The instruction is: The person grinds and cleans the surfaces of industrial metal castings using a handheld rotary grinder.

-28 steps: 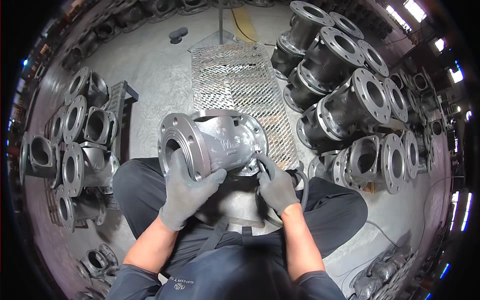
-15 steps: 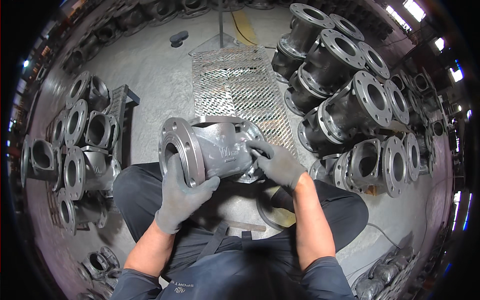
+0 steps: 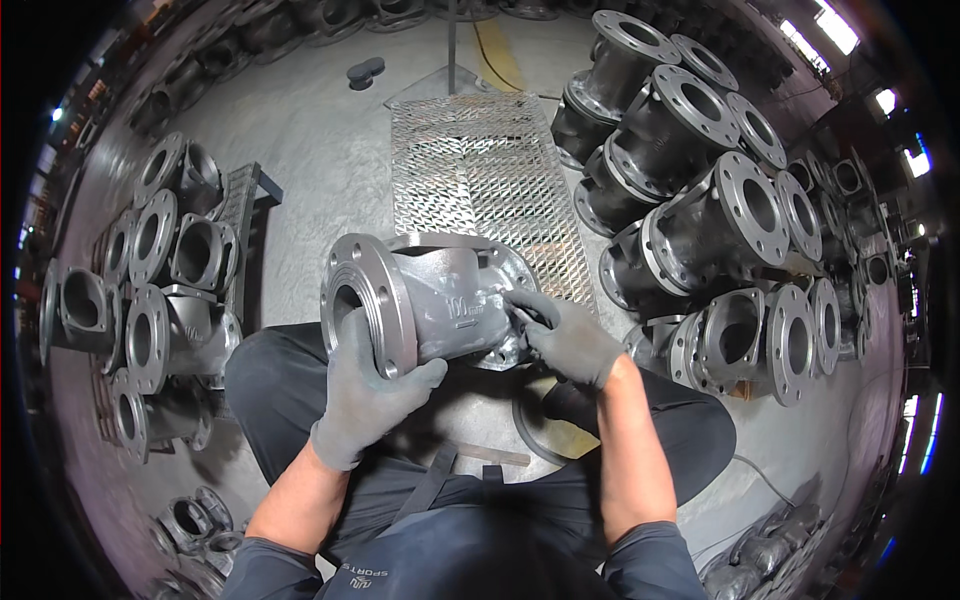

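Observation:
A grey cast-metal flanged valve body (image 3: 447, 295) lies on its side in front of me, at the near end of a raised metal-mesh platform (image 3: 465, 190). My left hand (image 3: 372, 390), in a grey glove, grips the round left flange (image 3: 398, 310), with its fingers in the bore and the thumb along the outside. At the neck beside the right flange (image 3: 518, 268) is my gloved right hand (image 3: 570, 335). Its fingers are closed and bent toward a bright, shiny patch on the casting; what they hold is too small and too hidden to name.
Dark flanged valve bodies (image 3: 720, 200) are stacked on the right. More castings (image 3: 165, 330) stand at the left, beside a low metal rack (image 3: 240, 240). A thin upright pole (image 3: 452, 50) rises beyond the platform. Wrapped bundles (image 3: 765, 550) and a cable (image 3: 765, 475) lie at lower right.
The right hand has shifted slightly right and down along the neck of the valve body. The left hand keeps its grip on the flange. The whole view has moved a little.

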`<move>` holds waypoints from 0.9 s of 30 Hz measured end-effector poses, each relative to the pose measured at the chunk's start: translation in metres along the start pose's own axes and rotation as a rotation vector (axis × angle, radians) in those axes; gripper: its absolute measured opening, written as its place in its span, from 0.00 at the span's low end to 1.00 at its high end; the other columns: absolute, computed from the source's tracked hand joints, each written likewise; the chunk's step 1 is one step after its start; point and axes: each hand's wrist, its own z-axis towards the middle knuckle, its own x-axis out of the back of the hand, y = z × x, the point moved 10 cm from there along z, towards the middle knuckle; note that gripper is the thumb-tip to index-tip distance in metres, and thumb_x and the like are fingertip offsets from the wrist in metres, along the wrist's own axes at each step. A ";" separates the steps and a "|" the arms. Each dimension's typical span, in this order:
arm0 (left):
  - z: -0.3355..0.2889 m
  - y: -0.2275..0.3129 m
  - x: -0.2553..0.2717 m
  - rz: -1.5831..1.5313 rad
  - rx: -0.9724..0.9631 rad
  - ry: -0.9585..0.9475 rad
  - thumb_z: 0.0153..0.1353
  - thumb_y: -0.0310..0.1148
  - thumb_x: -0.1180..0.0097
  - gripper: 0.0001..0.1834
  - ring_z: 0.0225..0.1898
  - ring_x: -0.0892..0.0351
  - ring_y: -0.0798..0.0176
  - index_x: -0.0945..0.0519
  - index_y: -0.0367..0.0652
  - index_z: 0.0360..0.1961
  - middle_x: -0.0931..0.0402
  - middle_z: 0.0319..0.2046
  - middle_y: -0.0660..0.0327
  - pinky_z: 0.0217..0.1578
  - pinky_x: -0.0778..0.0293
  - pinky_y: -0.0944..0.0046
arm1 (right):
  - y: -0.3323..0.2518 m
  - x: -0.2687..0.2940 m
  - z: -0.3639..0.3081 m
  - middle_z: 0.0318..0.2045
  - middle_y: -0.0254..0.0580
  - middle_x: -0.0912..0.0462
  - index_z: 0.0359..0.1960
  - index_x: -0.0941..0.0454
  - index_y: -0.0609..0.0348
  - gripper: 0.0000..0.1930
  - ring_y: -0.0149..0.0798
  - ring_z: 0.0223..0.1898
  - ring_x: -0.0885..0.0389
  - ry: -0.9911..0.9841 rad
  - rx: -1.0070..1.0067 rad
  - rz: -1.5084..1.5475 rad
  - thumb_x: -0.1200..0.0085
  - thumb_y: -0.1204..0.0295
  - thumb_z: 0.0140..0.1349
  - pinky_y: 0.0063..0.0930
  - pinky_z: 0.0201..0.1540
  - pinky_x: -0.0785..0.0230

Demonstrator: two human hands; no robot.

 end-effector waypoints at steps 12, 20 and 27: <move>-0.002 0.004 -0.002 0.017 -0.041 0.030 0.50 0.37 0.18 0.37 0.42 0.17 0.56 0.25 0.34 0.57 0.16 0.43 0.52 0.46 0.20 0.52 | -0.007 0.005 0.053 0.52 0.59 0.09 0.68 0.17 0.56 0.23 0.52 0.50 0.08 -0.171 -0.075 -0.401 0.44 0.64 0.75 0.41 0.58 0.19; -0.003 0.006 -0.001 0.084 -0.072 0.050 0.50 0.37 0.17 0.38 0.46 0.12 0.46 0.26 0.34 0.56 0.15 0.46 0.47 0.48 0.17 0.47 | -0.003 0.006 0.034 0.58 0.62 0.12 0.68 0.17 0.58 0.26 0.57 0.60 0.12 -0.181 -0.227 -0.275 0.48 0.68 0.69 0.43 0.65 0.22; -0.001 0.002 -0.002 0.032 -0.053 0.056 0.52 0.37 0.19 0.35 0.43 0.16 0.57 0.24 0.34 0.57 0.15 0.45 0.52 0.48 0.20 0.53 | 0.003 -0.010 -0.018 0.54 0.70 0.13 0.71 0.23 0.59 0.26 0.66 0.58 0.14 0.075 -0.057 -0.189 0.49 0.71 0.71 0.52 0.64 0.22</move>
